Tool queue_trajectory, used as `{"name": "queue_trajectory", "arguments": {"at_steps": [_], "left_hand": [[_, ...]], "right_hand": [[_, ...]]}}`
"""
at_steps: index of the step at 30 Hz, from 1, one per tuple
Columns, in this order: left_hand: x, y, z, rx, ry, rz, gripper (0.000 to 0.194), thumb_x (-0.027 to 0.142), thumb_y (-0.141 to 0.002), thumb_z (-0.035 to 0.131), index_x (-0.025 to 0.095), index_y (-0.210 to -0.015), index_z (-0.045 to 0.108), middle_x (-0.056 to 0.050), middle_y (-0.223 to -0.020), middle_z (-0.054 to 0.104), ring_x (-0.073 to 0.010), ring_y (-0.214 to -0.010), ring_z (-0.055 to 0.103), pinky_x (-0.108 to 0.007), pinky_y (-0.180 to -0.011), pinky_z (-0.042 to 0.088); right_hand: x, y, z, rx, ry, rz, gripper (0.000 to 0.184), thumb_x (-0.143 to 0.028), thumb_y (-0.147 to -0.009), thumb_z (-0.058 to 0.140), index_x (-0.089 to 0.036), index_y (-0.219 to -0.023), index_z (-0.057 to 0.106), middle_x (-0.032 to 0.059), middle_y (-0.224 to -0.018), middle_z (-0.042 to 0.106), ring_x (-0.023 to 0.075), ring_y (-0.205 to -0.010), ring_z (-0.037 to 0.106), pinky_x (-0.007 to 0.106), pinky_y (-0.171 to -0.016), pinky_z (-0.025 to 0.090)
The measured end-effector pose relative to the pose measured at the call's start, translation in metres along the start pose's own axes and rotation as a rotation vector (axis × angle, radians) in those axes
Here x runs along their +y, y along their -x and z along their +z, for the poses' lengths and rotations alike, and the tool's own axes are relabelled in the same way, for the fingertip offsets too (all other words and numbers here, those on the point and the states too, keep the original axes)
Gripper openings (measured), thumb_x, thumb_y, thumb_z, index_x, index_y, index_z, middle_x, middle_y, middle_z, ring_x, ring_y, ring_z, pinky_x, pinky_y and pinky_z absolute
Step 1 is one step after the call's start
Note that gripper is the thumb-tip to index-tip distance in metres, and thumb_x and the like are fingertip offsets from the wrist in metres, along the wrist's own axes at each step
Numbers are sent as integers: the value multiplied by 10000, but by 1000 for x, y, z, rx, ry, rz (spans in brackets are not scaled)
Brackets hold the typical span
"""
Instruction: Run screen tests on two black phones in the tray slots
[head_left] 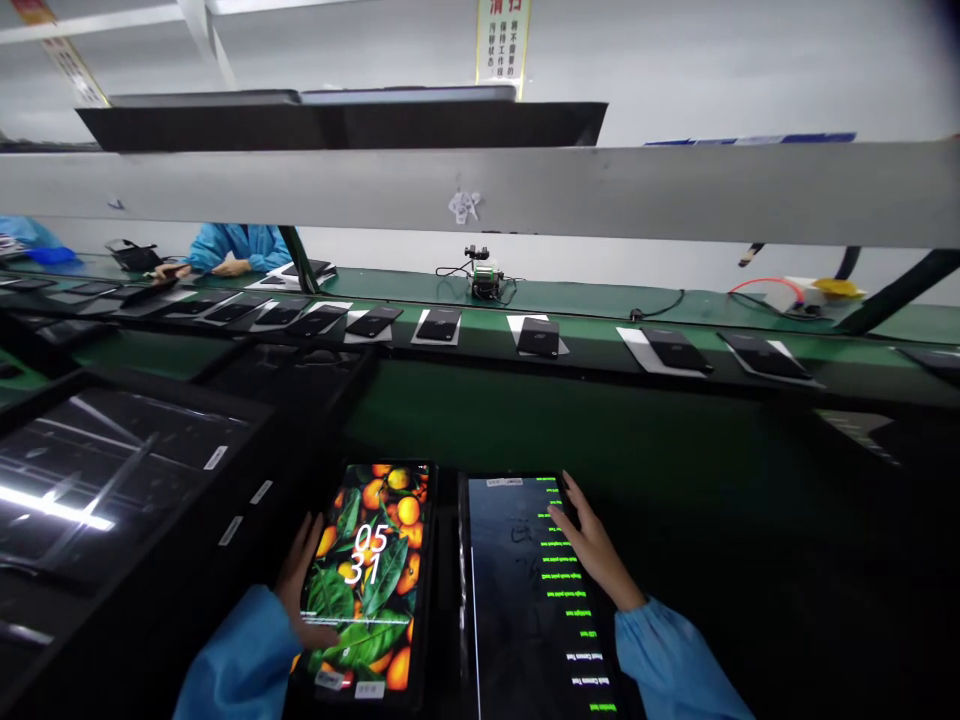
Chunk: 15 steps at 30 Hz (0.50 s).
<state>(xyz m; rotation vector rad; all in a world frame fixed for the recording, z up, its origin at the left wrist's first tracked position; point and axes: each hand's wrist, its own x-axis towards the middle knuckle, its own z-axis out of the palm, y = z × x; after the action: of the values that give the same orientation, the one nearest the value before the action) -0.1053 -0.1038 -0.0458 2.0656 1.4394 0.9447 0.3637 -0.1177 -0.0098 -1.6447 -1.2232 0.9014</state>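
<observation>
Two tablets lie side by side on the dark bench in front of me. The left tablet (373,580) shows an orange-fruit lock screen with the time 05 31. My left hand (304,585) grips its left edge, thumb resting on the lower screen. The right tablet (525,600) has a dark screen with a column of green text lines. My right hand (592,545) rests at its upper right edge, a fingertip touching the screen near the top of the list. Both my sleeves are light blue.
A stack of dark tablets in trays (112,480) sits at my left. Beyond, a green conveyor (480,340) carries several black devices on white sheets. A grey beam (480,190) crosses overhead. Another person's blue-sleeved arms (232,255) rest at the far left. A small fixture with cables (484,275) stands behind.
</observation>
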Motion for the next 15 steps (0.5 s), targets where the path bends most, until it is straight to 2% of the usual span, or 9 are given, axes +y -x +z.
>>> {"name": "queue_trajectory", "arguments": {"at_steps": [1, 3, 5, 7, 10, 13, 15], "left_hand": [[0, 1, -1, -17, -3, 4, 1340, 880, -382, 583, 274, -1465, 77, -145, -1558, 45, -472, -1377, 102, -688, -1081, 108], [-2, 4, -3, -43, 5, 30, 1299, 898, -434, 525, 259, -1466, 62, -157, -1556, 46, -480, -1375, 92, -698, -1075, 85], [-6, 6, -6, -43, 34, 77, 1140, 843, -581, 485, 262, -1466, 64, -144, -1555, 81, -444, -1387, 100, -668, -1095, 80], [-10, 5, -9, -22, 55, 100, 931, 718, -729, 461, 285, -1463, 89, -108, -1552, 132, -390, -1398, 134, -621, -1121, 97], [-14, -4, -11, 12, 67, 12, 777, 578, -807, 481, 289, -1453, 160, -90, -1531, 208, -336, -1396, 186, -563, -1145, 114], [-13, -22, -10, 23, 75, -114, 773, 546, -832, 480, 215, -1454, 163, -169, -1471, 290, -325, -1370, 257, -549, -1135, 175], [-11, -33, -8, 12, 80, -141, 834, 578, -809, 507, 169, -1453, 169, -213, -1432, 332, -337, -1350, 296, -558, -1125, 191]], "right_hand": [[-1, 0, 0, 4, 1, 0, 767, -608, -806, 497, -268, -1446, 244, 80, -1449, 378, 230, -1354, 335, 408, -1102, 296], [-1, 0, -1, 9, 1, 2, 750, -612, -814, 474, -259, -1440, 260, 83, -1422, 414, 230, -1335, 369, 404, -1089, 321], [-1, 0, -1, 12, 2, 2, 731, -610, -821, 460, -255, -1432, 274, 87, -1405, 435, 232, -1317, 397, 405, -1075, 343], [1, 0, -1, 16, 8, -1, 715, -604, -825, 463, -259, -1426, 287, 88, -1394, 448, 234, -1308, 408, 410, -1070, 350], [3, -1, -1, 23, 26, -12, 694, -591, -830, 470, -269, -1420, 298, 84, -1385, 458, 235, -1302, 413, 421, -1074, 341], [4, -1, -2, 30, 46, -29, 676, -582, -836, 468, -267, -1414, 314, 79, -1383, 461, 235, -1304, 407, 425, -1084, 322], [3, -1, -2, 33, 55, -40, 672, -579, -838, 464, -260, -1411, 319, 80, -1378, 468, 236, -1300, 411, 423, -1082, 326]]}}
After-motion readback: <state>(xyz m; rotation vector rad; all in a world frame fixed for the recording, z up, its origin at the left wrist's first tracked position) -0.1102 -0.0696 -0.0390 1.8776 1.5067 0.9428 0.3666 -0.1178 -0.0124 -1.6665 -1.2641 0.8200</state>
